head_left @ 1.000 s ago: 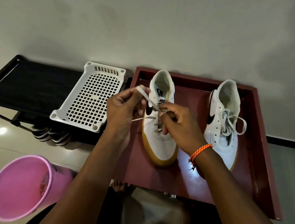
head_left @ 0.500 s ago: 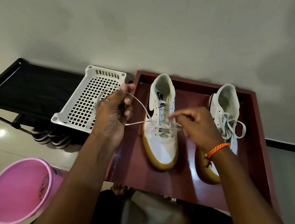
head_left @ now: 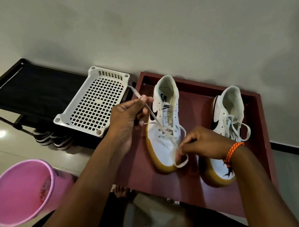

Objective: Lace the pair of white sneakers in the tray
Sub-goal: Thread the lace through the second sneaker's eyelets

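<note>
We are mid-lacing on the left shoe (head_left: 164,125), which sits toe toward us in the left half of the red tray (head_left: 262,134), at centre frame. Our left hand (head_left: 124,118) pinches one run of the lace (head_left: 155,120) between thumb and fingers and draws it up and to the left, so it slants from the eyelets toward the white basket (head_left: 93,101). Our right hand (head_left: 204,143) pinches the other end low by the toe, where a slack loop droops over the gum sole onto the tray floor.

Only the lower eyelets look crossed; the upper ones beside the tongue appear bare, so we judge this shoe roughly half done. The right shoe (head_left: 225,130), at the right of the tray, already carries a tied lace.

To do this step well, we should keep the left run taut so the crossings lie flat, then free the slack on the right and even the two ends before threading on. Feed the tip from outside in, untwisted, and steady the shoe, since a hard pull could slide it in the tray. We cannot tell whether the right-hand end is already through an eyelet.
</note>
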Demonstrator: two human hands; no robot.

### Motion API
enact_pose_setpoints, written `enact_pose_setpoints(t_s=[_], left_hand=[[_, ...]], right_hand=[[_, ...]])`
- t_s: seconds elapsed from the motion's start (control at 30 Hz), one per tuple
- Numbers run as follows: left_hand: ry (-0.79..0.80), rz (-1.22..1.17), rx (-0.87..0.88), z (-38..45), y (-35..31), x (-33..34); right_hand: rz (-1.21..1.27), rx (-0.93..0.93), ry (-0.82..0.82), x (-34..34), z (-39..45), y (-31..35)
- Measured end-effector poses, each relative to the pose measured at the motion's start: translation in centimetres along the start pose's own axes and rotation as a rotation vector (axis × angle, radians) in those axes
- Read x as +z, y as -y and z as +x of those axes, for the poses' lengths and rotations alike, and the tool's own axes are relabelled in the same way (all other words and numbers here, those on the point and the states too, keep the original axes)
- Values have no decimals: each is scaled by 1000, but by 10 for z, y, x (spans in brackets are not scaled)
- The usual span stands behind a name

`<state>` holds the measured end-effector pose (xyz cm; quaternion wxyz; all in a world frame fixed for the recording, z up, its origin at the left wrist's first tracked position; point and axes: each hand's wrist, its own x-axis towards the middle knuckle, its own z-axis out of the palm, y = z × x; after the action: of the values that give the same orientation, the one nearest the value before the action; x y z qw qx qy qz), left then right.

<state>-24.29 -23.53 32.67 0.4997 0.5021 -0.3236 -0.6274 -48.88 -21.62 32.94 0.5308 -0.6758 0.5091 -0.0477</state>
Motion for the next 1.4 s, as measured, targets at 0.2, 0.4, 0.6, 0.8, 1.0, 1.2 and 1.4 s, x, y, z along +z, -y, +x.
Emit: enact_pose_setpoints(t_s=[0.2, 0.4, 0.6, 0.8, 1.0, 1.2, 1.4], left_hand=[[65, 152, 17, -5, 4, 8], [126, 226, 31, -10, 10, 20], [181, 311, 65, -10, 17, 26], [228, 406, 76, -4, 27, 25], [197, 567, 141, -2, 25, 17], [-163, 833, 240, -3, 19, 13], [-171, 970, 325, -8, 18, 17]], right_hand=[[36, -225, -819, 22, 20, 22], [122, -284, -856, 51, 43, 46], [367, -270, -850, 46, 43, 47], [374, -291, -936, 42, 44, 46], [-58, -193, -1067, 39, 45, 40], [-622, -74, -1159, 45, 45, 42], [-724, 38, -1078, 50, 47, 45]])
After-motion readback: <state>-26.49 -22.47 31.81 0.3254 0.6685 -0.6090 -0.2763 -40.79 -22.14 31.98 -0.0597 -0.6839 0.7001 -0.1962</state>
